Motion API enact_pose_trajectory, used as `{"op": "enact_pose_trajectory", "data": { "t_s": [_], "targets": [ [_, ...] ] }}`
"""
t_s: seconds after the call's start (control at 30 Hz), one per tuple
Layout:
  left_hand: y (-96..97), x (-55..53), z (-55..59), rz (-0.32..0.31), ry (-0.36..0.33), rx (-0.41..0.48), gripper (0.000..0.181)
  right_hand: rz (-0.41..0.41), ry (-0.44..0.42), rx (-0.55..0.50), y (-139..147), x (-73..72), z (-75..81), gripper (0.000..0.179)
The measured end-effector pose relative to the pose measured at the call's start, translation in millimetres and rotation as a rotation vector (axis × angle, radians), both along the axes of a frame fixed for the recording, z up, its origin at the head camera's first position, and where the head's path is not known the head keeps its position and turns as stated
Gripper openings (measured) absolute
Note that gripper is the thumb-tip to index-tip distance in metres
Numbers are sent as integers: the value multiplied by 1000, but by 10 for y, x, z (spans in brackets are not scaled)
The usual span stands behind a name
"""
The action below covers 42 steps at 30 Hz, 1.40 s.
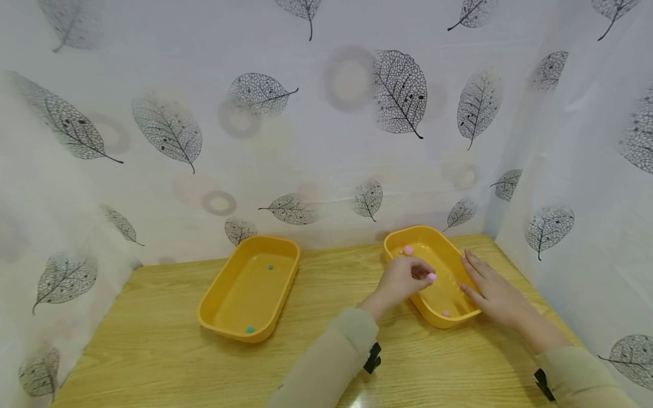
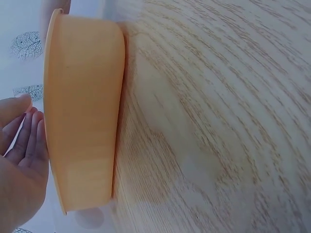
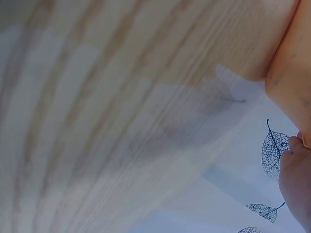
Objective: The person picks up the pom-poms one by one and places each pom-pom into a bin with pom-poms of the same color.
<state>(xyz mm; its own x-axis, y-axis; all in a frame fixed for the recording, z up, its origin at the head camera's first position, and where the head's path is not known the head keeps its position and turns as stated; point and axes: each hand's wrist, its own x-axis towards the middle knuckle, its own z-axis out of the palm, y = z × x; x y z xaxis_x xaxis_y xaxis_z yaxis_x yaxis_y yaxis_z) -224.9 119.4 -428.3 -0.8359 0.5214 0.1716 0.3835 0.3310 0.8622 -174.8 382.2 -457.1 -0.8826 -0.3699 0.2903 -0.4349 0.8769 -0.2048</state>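
Observation:
Above the right yellow tray (image 1: 449, 324), my left hand (image 1: 403, 279) pinches a small pink ball (image 1: 431, 277) between thumb and fingertips. In the left wrist view, that hand (image 2: 24, 150) is beside the tray's rim (image 2: 50, 97), and only a sliver of the ball shows. My right hand (image 1: 492, 289) rests along the tray's right rim, its fingers fairly straight. The right wrist view catches just the edge of this hand (image 3: 297, 179) at the tray wall (image 3: 294, 82). Inside the tray lie a pink ball (image 1: 408, 250) with a tinier one beside it, and another pink ball (image 1: 446, 313) at the near end.
A second yellow tray (image 1: 209, 309) stands on the left of the wooden table (image 1: 331, 289). It holds a teal ball (image 1: 250, 329) near its front and a smaller teal one (image 1: 271, 267) farther back. Leaf-patterned sheeting (image 1: 316, 141) hangs behind the table and at both sides.

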Motion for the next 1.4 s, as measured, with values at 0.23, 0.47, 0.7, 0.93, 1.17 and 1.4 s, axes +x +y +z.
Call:
{"op": "enact_pose_trajectory", "data": {
  "t_s": [0.23, 0.47, 0.7, 0.93, 1.17, 1.4],
  "targets": [
    [25, 6, -18, 5, 16, -72, 14, 5, 15, 7, 7, -10, -10, 67],
    [32, -4, -27, 3, 39, -106, 14, -2, 9, 12, 17, -11, -19, 69],
    [6, -13, -18, -13, 25, -79, 18, -6, 2, 11, 21, -17, -26, 69],
    [-16, -17, -10, -21, 29, -71, 17, -8, -5, 9, 19, -13, -11, 69],
    [-79, -19, -21, -21, 21, -42, 16, -6, -2, 18, 17, -13, -21, 69],
    [-171, -48, -33, -5, 32, -12, 15, -9, 0, 23, 13, -11, -21, 70]
  ]
}}
